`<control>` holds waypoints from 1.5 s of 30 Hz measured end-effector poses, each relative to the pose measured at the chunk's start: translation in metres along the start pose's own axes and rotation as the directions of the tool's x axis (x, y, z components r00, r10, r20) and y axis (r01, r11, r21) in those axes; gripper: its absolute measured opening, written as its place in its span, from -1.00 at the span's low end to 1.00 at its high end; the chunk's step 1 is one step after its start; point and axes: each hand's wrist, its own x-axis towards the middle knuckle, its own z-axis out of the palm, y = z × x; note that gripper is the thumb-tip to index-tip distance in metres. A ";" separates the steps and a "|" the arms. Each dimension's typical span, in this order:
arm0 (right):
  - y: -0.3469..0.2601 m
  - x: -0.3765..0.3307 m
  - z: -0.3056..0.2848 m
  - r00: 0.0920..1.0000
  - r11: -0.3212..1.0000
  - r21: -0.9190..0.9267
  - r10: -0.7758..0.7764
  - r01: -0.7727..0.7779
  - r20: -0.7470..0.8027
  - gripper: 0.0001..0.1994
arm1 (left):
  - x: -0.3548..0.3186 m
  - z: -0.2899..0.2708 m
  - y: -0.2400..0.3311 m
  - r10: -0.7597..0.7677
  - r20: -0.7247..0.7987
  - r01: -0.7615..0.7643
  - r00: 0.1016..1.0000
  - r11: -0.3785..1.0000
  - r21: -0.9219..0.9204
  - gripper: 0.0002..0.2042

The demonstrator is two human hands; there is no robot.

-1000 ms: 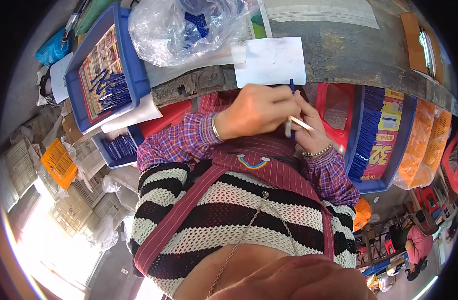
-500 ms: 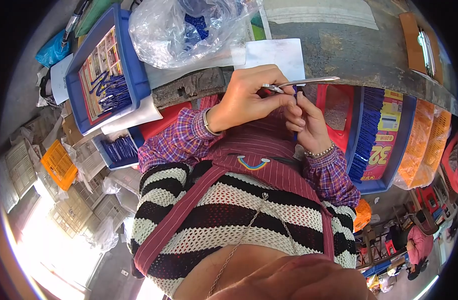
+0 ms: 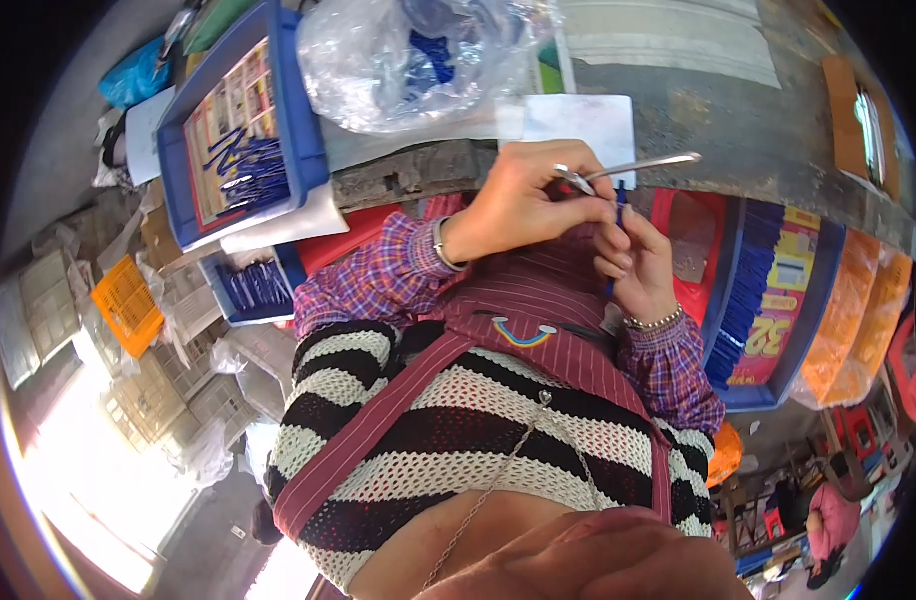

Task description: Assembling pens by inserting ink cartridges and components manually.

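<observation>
My left hand (image 3: 533, 200) is closed, with a slim shiny metal tool (image 3: 663, 162) held across its fingers; its exact kind does not show clearly. Close beside it, my right hand (image 3: 642, 262) pinches a thin dark-blue stick-like piece (image 3: 621, 194), which stands roughly upright between the fingers. The fingertips of both hands meet at this piece, just in front of the table edge. Behind the hands a white sheet (image 3: 583, 125) lies on the table. My fingers hide the middle of the blue piece.
A blue tray (image 3: 310, 150) with printed paper and slim blue pieces stands at left. A clear plastic bag (image 3: 363, 75) holds small blue parts. At right, another blue tray (image 3: 813, 330) holds rows of blue pieces, beside orange baskets (image 3: 846, 325). The worn table (image 3: 698, 110) spans the far side.
The whole view has shifted, so table, trays and hands appear further right. Both hands keep their holds and stay together at the blue piece; the metal tool is tilted slightly differently.
</observation>
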 end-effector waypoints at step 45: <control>0.011 0.003 -0.002 0.982 0.988 -0.114 -0.123 0.107 -0.141 -0.76 | -0.019 0.021 -0.005 0.461 0.304 -0.551 0.834 0.727 0.409 -0.74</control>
